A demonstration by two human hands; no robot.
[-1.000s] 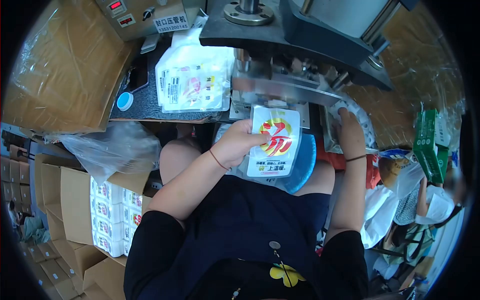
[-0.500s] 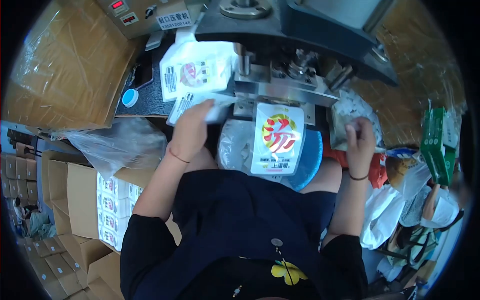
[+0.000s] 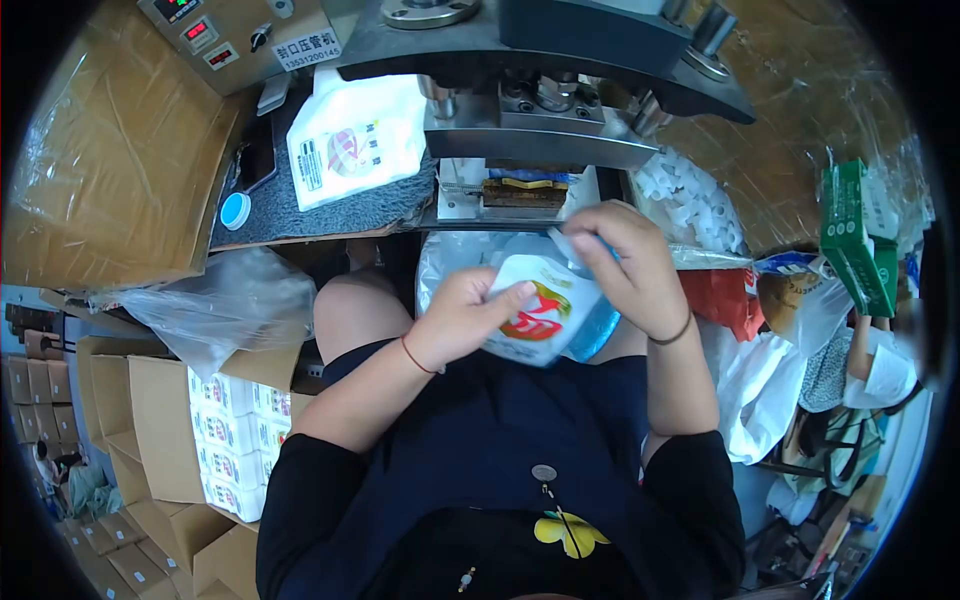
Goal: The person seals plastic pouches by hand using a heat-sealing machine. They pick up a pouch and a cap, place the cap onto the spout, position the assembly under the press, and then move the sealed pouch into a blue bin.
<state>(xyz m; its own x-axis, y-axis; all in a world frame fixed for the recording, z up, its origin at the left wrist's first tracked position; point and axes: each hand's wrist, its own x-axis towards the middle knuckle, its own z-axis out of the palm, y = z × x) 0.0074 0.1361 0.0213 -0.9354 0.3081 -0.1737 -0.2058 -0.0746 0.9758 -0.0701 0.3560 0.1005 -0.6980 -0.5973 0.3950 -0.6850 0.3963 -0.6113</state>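
In front of the press, my left hand [image 3: 462,318] grips a white plastic pouch [image 3: 545,310] by its left side, thumb on the printed face. The pouch is tilted and shows a red character on a yellow-green ring. My right hand [image 3: 628,262] is closed at the pouch's upper right corner, pinching a small translucent plastic strip [image 3: 562,243]. Behind the hands, the metal press bar [image 3: 540,147] sits above a bed with a brass-coloured piece [image 3: 525,190]. Another white pouch [image 3: 355,140] lies on the dark mat at the left.
A blue cap [image 3: 235,211] and a phone [image 3: 258,165] rest on the mat. White plastic scraps [image 3: 690,195] are heaped right of the press. Below the hands is a blue basin [image 3: 597,335] with a clear liner. An open carton [image 3: 165,425] of packed pouches stands at lower left.
The pouch at the press has come out into my left hand. My right hand has moved left to its corner. The pouch formerly beside my left hand no longer shows there. The view has shifted.
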